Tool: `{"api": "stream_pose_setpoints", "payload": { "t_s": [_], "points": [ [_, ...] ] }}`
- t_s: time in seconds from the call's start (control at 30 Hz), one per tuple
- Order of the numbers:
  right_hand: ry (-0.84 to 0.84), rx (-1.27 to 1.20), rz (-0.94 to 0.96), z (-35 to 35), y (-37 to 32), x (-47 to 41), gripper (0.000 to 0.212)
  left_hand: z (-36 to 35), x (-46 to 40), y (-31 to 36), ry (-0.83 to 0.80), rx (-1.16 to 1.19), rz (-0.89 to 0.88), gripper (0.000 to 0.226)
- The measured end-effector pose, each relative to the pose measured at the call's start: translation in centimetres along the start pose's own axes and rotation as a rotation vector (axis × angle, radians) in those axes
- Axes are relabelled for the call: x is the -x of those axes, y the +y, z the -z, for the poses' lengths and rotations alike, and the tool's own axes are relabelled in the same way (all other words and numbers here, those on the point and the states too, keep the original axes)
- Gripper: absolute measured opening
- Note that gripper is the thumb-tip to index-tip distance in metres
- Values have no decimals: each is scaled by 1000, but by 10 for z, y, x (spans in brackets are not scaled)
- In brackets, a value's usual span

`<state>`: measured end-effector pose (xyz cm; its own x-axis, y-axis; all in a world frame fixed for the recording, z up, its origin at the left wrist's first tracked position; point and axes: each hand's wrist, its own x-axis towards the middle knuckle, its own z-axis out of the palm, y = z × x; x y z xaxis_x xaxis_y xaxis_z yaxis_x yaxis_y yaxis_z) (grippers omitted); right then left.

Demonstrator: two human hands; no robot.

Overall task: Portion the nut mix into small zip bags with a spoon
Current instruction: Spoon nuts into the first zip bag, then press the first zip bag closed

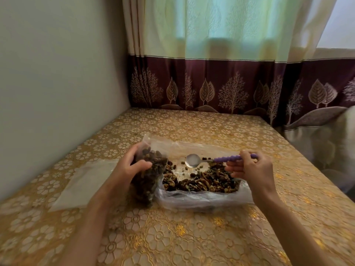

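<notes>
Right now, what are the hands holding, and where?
The left hand grips the small clear zip bag of nuts near its top. The right hand pinches the purple beaded handle of the metal spoon.

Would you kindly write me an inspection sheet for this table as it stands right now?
Surface: table under a gold floral plastic cloth.
Job's things: open clear plastic sheet-bag spread flat, brown nut mix heaped on it; small clear zip bag, well filled, held upright; purple-handled metal spoon, bowl empty, above the mix; flat empty clear bag lying to the left.
Clutter: nothing seen.
Grippers: left hand grips the zip bag; right hand holds the spoon handle in its fingers.
Cables: nothing seen.
Surroundings: plain wall left, tree-patterned curtain behind.
</notes>
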<state>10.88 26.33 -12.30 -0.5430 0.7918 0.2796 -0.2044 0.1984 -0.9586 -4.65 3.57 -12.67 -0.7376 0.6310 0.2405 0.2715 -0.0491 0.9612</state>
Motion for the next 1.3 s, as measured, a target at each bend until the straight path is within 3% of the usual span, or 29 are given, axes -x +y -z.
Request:
{"api": "stream_pose_setpoints", "payload": {
  "t_s": [0.07,0.13,0.3,0.5,0.57,0.63,0.73,0.8,0.87,0.93,1.03,1.1,1.2,1.3],
  "points": [
    [-26,62,32,2,3,4,13,4,-1,2,-73,2,27,69],
    [-6,178,120,3,7,8,14,10,-2,2,-89,-10,44,57],
    [55,665,413,7,13,13,16,17,-3,1,77,-46,9,46],
    [51,1092,393,5,13,25,22,16,13,8,162,-71,-79,49],
    [61,1057,457,0,5,31,21,14,22,9,187,-62,-97,54],
    [6,861,567,-11,-6,42,15,13,32,10,180,-43,-119,59],
    [-384,455,438,-39,-18,61,9,10,46,13,151,-34,-151,65],
    [-616,469,341,-57,-17,69,31,7,53,15,134,-45,-153,65],
    [-734,567,330,-73,-11,72,59,8,56,18,102,-78,-131,62],
    [-813,564,295,-85,-7,75,71,15,60,19,14,-93,-102,63],
    [-867,460,212,-97,-2,79,62,25,67,21,-148,-49,-43,67],
    [-846,384,167,-102,-3,80,52,29,68,23,-115,-61,-44,65],
    [-786,296,243,-103,-12,81,35,31,66,32,-22,-71,-146,62],
    [-783,253,282,-97,-19,80,37,34,65,37,-74,-1,-180,71]
  ]
}}
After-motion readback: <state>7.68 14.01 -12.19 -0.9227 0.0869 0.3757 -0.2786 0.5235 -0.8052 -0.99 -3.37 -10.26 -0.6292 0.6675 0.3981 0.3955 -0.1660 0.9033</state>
